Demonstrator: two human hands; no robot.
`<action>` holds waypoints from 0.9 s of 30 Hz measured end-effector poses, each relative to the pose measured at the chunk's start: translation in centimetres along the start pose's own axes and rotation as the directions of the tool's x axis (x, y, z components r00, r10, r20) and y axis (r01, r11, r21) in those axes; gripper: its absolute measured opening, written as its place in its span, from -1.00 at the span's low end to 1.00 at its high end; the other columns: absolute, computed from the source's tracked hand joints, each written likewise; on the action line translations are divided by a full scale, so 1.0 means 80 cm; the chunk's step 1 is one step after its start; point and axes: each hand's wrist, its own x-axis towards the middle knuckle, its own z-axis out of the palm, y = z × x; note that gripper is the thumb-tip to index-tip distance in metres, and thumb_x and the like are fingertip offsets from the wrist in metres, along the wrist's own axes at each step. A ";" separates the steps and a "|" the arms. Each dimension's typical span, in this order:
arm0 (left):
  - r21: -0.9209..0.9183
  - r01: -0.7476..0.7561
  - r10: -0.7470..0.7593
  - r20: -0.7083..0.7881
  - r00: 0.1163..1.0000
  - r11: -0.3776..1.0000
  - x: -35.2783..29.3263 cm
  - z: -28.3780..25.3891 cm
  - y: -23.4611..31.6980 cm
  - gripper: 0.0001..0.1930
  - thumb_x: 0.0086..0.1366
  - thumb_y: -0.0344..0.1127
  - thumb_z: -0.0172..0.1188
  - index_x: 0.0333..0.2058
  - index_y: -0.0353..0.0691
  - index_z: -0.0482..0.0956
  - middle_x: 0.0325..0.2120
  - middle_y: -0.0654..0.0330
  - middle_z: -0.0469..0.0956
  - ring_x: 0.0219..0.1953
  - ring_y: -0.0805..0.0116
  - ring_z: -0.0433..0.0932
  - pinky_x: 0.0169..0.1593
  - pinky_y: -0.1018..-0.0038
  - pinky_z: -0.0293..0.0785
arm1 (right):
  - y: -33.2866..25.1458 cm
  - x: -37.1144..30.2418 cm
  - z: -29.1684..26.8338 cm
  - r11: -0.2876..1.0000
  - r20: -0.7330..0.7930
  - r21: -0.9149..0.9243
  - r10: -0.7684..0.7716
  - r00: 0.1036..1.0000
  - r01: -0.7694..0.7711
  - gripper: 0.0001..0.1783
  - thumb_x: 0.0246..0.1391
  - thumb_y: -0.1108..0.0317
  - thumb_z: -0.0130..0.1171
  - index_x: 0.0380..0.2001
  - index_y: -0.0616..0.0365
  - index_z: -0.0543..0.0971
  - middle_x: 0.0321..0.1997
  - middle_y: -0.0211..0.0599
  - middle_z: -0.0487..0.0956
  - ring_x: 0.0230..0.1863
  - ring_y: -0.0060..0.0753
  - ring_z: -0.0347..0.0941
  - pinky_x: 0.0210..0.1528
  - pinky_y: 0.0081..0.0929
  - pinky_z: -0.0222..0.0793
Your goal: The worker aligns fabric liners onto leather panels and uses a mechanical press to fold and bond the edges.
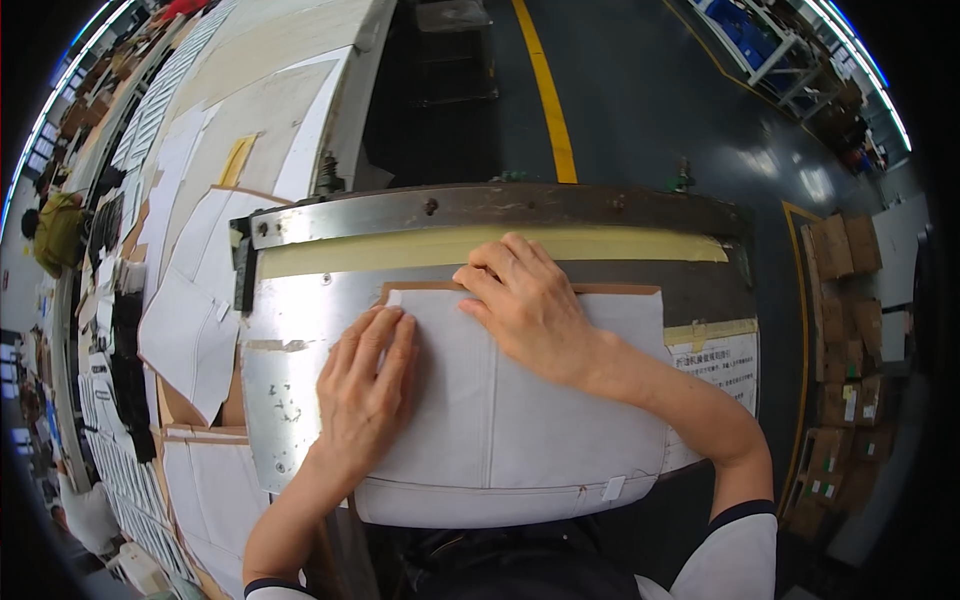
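Note:
A white sheet-like panel point(575, 400) with a brown top edge, a vertical seam and a seam near its lower edge lies on a metal machine bed point(290, 320). Its lower part hangs over the near side of the bed. My left hand point(368, 385) rests on the panel's upper left corner, fingers stretched out close together. At the middle of the brown edge, my right hand point(530, 310) has bent fingers, with the thumb and forefinger closed on that edge. Just beyond the fingertips runs a strip of yellow tape point(610, 245) along the machine's dark bar point(480, 203).
More white panels point(205, 300) lie on a long table at the left. A sheet of printed paper point(715, 370) is taped on the bed's right side. Cardboard boxes point(845, 245) stand stacked at the right. Other people point(58, 232) are at the far left.

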 end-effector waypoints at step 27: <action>-0.037 0.021 -0.021 -0.005 1.000 0.999 -0.003 -0.004 -0.002 -0.62 0.19 -0.55 0.34 0.02 -0.31 0.65 0.02 0.05 0.60 0.08 0.02 0.59 0.09 0.18 0.54 | -0.070 0.011 0.022 0.688 0.326 -0.678 -0.036 0.945 0.260 -0.60 0.05 0.32 0.19 -0.16 0.48 0.68 -0.11 0.23 0.61 -0.08 0.06 0.52 -0.08 -0.12 0.47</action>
